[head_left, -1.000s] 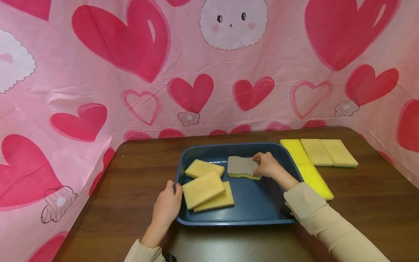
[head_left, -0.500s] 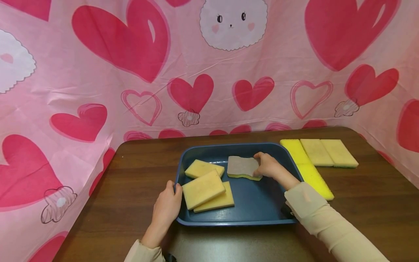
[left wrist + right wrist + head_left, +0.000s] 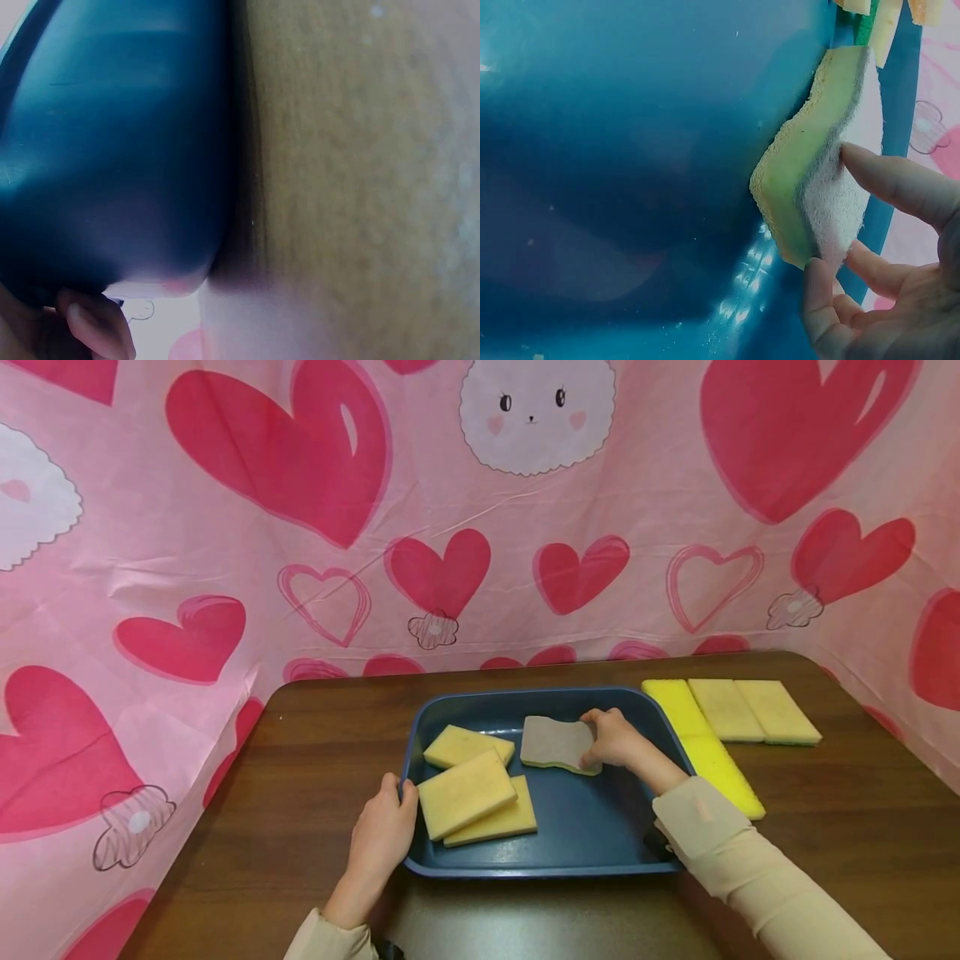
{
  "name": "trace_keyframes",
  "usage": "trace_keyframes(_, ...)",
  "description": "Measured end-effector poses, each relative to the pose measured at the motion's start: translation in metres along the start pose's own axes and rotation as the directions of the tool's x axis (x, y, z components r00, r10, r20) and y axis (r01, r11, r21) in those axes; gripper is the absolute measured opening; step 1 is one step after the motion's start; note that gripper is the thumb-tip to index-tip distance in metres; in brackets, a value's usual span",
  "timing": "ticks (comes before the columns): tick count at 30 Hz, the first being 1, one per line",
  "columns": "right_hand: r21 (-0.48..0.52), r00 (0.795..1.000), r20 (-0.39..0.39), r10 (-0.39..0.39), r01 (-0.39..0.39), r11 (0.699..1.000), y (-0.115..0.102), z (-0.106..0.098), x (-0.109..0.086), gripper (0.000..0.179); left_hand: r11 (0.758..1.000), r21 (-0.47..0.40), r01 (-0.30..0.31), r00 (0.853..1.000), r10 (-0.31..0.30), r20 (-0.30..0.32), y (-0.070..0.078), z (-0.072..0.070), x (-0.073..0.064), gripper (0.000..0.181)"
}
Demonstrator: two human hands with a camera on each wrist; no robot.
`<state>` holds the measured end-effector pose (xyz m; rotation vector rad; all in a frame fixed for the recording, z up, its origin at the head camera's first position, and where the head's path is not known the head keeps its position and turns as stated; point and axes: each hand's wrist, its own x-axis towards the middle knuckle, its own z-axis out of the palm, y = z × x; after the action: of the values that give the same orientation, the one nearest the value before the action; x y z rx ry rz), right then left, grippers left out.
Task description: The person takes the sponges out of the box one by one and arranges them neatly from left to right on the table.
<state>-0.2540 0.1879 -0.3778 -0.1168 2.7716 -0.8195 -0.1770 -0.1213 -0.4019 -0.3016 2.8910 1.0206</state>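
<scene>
My right hand (image 3: 617, 739) pinches the right end of a wavy-edged sponge (image 3: 553, 742) with a grey scouring face and a yellow body. In the right wrist view the thumb lies on the grey face of this sponge (image 3: 846, 180), and the fingertips are at its near end. It is inside a deep blue tray (image 3: 600, 865), towards the back. My left hand (image 3: 382, 828) grips the tray's left wall, thumb at the rim. In the left wrist view only some fingers (image 3: 94, 326) show beside the tray's outer wall (image 3: 120, 150).
Several pale yellow sponges (image 3: 467, 793) lie in the tray's left half, some overlapping. Two bright yellow sponges (image 3: 716, 772) and two pale ones (image 3: 776, 710) lie flat on the wooden table (image 3: 315, 735) to the right. A pink heart-print cloth (image 3: 510, 602) hangs behind and at the sides.
The wavy sponge has tilted slightly in my right hand, so less of its yellow front edge shows. My left hand, the tray and the other sponges have stayed put.
</scene>
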Motion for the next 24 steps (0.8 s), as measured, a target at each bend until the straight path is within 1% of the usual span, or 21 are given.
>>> trace_keyframes(7, 0.033, 0.999, -0.031, 0.013, -0.012, 0.999, 0.000, -0.002, -0.002, 0.062, 1.000, -0.001, -0.001, 1.000, 0.001, 0.007, 0.000, -0.001, -0.001, 0.033)
trace_keyframes(14, 0.069, 1.000, -0.009, 0.028, -0.027, 0.997, 0.000, -0.004, -0.005, 0.054, 1.000, 0.002, -0.007, 1.000, 0.007, 0.002, 0.000, -0.001, -0.001, 0.032)
trace_keyframes(19, 0.097, 1.000, -0.011, 0.013, -0.012, 0.995, 0.001, -0.008, -0.007, 0.044, 1.000, -0.002, -0.008, 1.000, 0.008, 0.004, -0.001, -0.001, -0.001, 0.032)
trace_keyframes(24, 0.104, 1.000, -0.018, -0.007, 0.009, 0.995, 0.001, -0.010, -0.008, 0.037, 1.000, -0.002, -0.011, 1.000, 0.011, 0.003, -0.001, 0.000, -0.001, 0.032)
